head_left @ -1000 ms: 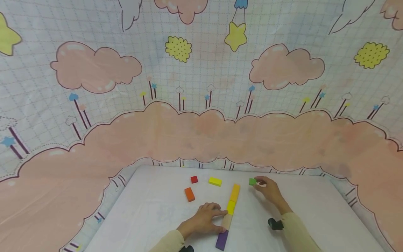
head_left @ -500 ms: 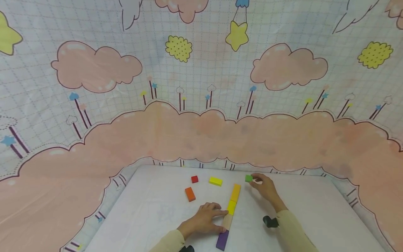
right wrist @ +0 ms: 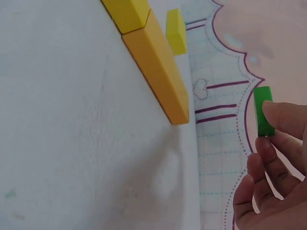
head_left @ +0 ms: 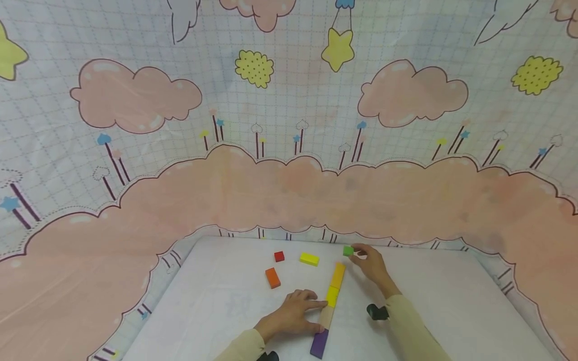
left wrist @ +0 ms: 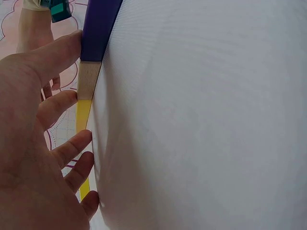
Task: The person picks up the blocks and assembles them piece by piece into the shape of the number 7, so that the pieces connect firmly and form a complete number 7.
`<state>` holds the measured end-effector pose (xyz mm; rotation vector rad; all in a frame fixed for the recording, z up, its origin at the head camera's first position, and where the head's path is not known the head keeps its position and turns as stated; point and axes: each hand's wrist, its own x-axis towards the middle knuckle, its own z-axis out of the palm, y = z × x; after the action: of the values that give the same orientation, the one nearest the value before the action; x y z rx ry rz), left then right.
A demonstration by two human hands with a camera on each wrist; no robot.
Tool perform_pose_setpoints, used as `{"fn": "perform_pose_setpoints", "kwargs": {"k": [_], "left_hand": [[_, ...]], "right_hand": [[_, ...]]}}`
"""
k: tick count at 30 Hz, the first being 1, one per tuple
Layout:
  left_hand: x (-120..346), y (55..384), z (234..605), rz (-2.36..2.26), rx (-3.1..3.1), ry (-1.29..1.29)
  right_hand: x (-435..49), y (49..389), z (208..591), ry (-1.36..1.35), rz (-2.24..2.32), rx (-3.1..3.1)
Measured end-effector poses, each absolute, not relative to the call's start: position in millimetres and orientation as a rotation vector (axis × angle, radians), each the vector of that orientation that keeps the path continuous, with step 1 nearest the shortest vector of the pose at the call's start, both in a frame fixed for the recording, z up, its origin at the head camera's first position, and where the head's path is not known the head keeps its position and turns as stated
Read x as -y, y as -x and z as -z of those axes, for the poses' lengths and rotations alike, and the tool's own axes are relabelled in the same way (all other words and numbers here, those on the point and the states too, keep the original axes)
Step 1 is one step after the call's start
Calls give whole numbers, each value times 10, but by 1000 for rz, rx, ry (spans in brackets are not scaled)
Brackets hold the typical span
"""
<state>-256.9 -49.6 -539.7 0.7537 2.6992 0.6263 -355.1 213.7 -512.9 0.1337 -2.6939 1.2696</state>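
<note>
My right hand (head_left: pixel 374 265) pinches a small green block (head_left: pixel 347 251) between thumb and fingers. In the right wrist view the green block (right wrist: pixel 260 112) is held clear of the table, beyond the far end of a row of blocks. That row runs from an amber block (head_left: pixel 337 275) through a yellow block (head_left: pixel 331 297) and a plain wood block (head_left: pixel 326 318) to a purple block (head_left: pixel 319 343), touching end to end. My left hand (head_left: pixel 292 315) rests along the row's left side. Its thumb touches near the purple and wood joint, its index finger near the yellow and wood joint.
Left of the row, a red cube (head_left: pixel 279 256), a loose yellow block (head_left: pixel 309 259) and an orange block (head_left: pixel 273 278) lie apart on the white table (head_left: pixel 203 301). A patterned cloth backdrop (head_left: pixel 289 195) rises behind the table's far edge.
My right hand has carried the green block leftward and a little farther away, toward the far end of the row. The left hand and the other blocks stay put.
</note>
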Motion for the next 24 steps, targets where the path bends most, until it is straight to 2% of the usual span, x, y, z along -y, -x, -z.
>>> {"fn": "perform_pose_setpoints", "kwargs": {"k": [24], "left_hand": [[491, 2572, 5384, -596, -2718, -761]], "right_hand": [[-1977, 3730, 5328, -47, -1320, 2753]]}}
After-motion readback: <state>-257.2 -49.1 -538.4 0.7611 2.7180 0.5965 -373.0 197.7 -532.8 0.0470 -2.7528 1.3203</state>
